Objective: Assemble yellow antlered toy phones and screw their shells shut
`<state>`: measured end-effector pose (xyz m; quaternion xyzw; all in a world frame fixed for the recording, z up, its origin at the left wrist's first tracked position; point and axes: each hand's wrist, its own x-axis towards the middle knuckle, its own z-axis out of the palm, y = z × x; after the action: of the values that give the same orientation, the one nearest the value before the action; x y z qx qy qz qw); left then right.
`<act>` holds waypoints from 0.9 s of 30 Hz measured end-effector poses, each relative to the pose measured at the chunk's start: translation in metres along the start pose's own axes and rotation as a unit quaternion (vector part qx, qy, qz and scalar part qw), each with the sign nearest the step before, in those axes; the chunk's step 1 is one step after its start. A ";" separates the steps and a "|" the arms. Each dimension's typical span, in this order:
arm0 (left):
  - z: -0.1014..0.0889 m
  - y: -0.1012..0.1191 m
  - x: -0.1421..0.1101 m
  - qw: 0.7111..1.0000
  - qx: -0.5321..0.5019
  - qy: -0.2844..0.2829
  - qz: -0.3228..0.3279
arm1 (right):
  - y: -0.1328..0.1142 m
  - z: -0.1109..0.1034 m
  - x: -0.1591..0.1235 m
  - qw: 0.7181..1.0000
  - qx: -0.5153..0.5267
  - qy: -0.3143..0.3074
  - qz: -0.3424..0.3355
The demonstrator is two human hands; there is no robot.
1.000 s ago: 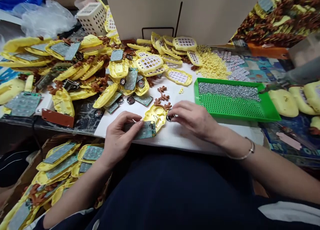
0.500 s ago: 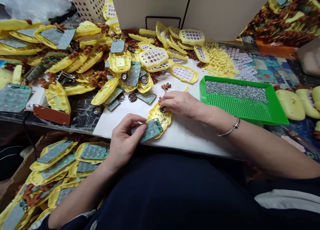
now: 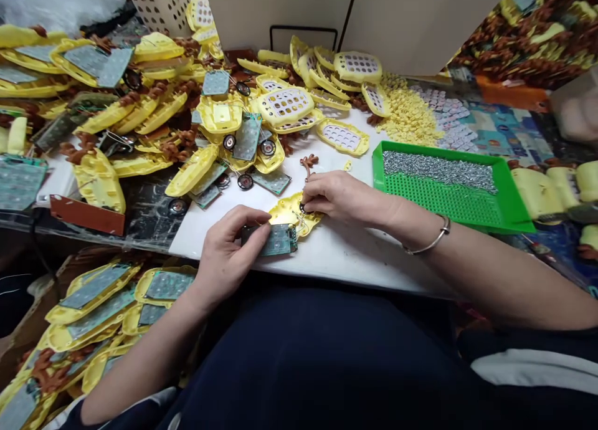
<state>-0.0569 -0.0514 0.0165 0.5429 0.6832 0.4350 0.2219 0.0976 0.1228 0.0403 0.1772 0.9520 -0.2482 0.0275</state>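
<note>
In front of me a yellow plastic shell half (image 3: 286, 210) lies on the white work surface (image 3: 346, 258), its hollow side up. My left hand (image 3: 233, 243) pinches a green circuit board (image 3: 279, 240) between thumb and fingers at the near side of the shell. Thin wires run from the board into the shell. At the shell's right end my right hand (image 3: 334, 196) has its fingertips closed on a small round black speaker (image 3: 303, 209), partly hidden by the fingers. Just beyond that hand is a brown antler-shaped piece (image 3: 309, 162).
A green tray (image 3: 443, 202) of small metal screws stands on the right, with a heap of small yellow parts (image 3: 411, 115) behind it. Several shells with boards and speakers pile up at left. A box of shells with boards (image 3: 93, 311) sits below the table edge.
My left hand has turned the circuit board more level and drawn it slightly down from the shell. The shell has turned a little, and my right hand has stayed at its right end.
</note>
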 end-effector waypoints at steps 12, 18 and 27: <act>0.019 -0.001 0.017 0.921 0.289 -0.017 0.260 | 0.006 0.017 -0.040 0.973 0.053 0.203 0.095; 0.037 0.004 0.022 0.894 0.324 -0.068 0.301 | -0.001 0.032 -0.062 0.987 0.032 0.146 0.062; 0.043 0.010 0.014 0.879 0.338 -0.065 0.328 | -0.003 0.044 -0.073 0.945 0.246 0.192 0.102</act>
<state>-0.0226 -0.0224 0.0046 0.8053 0.5552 0.1888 -0.0867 0.1635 0.0753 0.0136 0.3185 0.8255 -0.4318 -0.1750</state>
